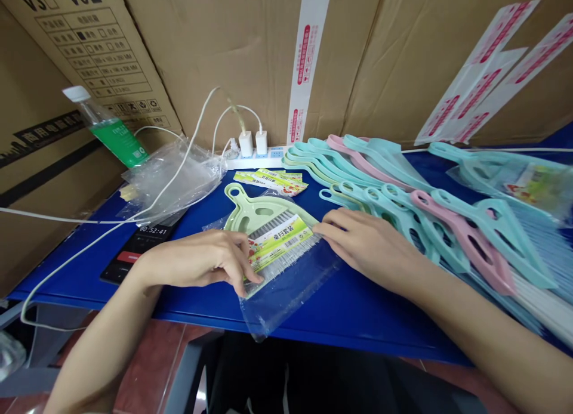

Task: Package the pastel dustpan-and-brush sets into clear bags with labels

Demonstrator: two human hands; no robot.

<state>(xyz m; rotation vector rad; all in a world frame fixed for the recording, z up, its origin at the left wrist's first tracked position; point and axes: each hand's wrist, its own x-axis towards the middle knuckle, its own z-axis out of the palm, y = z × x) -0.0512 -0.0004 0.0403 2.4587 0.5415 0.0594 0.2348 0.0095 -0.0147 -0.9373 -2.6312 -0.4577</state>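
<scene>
In front of me on the blue table lies a pale green dustpan point(259, 210) with a brush point(290, 258) whose bristles are light. A yellow-green printed card point(280, 242) lies across the bristles. A clear plastic bag point(286, 303) is around the set and extends loosely toward me. My left hand point(210, 260) grips the set's left edge, thumb and fingers close together at the card's lower left end. My right hand point(362, 241) holds the right edge with its fingertips bunched at the dustpan's corner. Its thumb is partly hidden.
Turquoise and pink dustpans point(371, 157) and brushes point(465, 235) are piled at the right. Spare cards point(273, 181) lie behind. Clear bags point(174, 175), a green-labelled bottle point(116, 136), a phone point(143, 247) and white cables crowd the left. Cardboard boxes point(233, 56) stand behind a power strip point(255, 161).
</scene>
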